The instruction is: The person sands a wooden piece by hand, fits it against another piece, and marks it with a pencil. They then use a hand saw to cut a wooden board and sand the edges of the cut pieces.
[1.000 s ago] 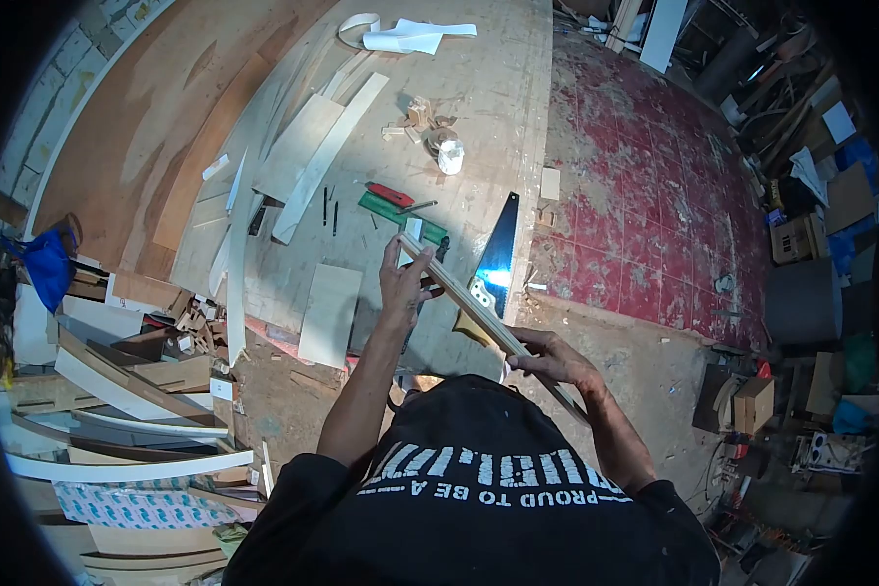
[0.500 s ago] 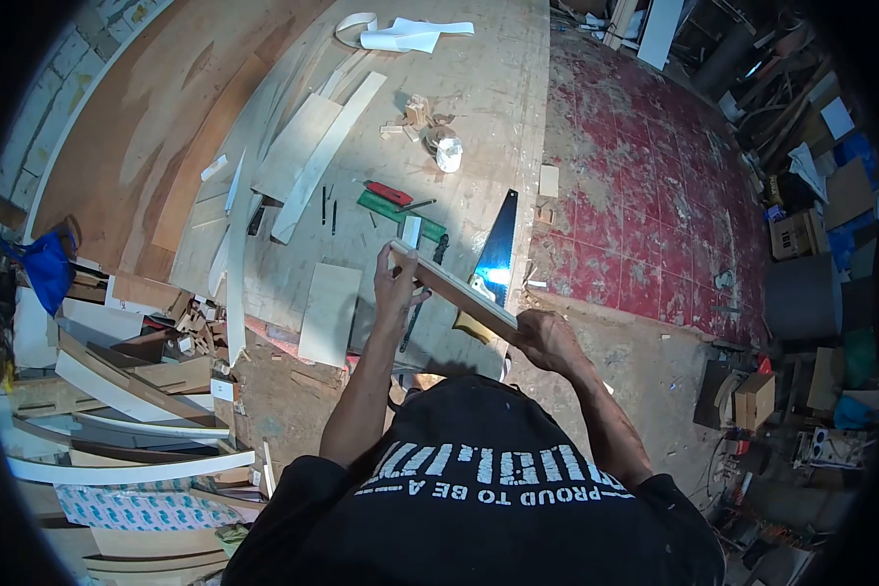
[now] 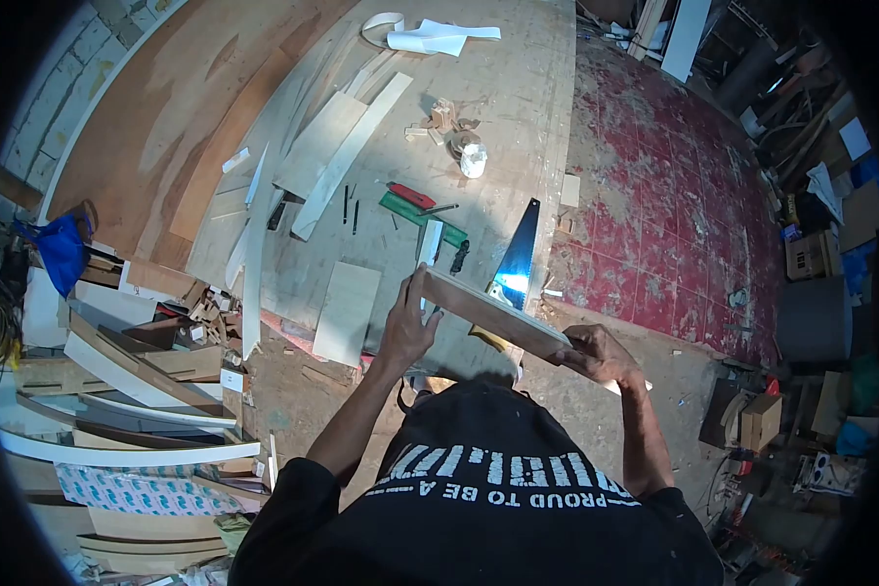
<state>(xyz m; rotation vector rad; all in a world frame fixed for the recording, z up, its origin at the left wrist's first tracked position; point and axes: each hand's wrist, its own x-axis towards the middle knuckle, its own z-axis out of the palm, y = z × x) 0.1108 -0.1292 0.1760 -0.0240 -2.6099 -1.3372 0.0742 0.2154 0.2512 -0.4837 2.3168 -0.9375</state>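
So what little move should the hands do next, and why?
Maybe lower the wooden piece onto a bare patch of the bench. The left grip and right grip hold it near its ends, so neither seems free to pick up the saw lying there.

Long brown wooden board (image 3: 498, 320), black cloth shirt (image 3: 488, 547) with white lettering (image 3: 459, 494), blotchy red tiled floor (image 3: 654, 200) at two o'clock.
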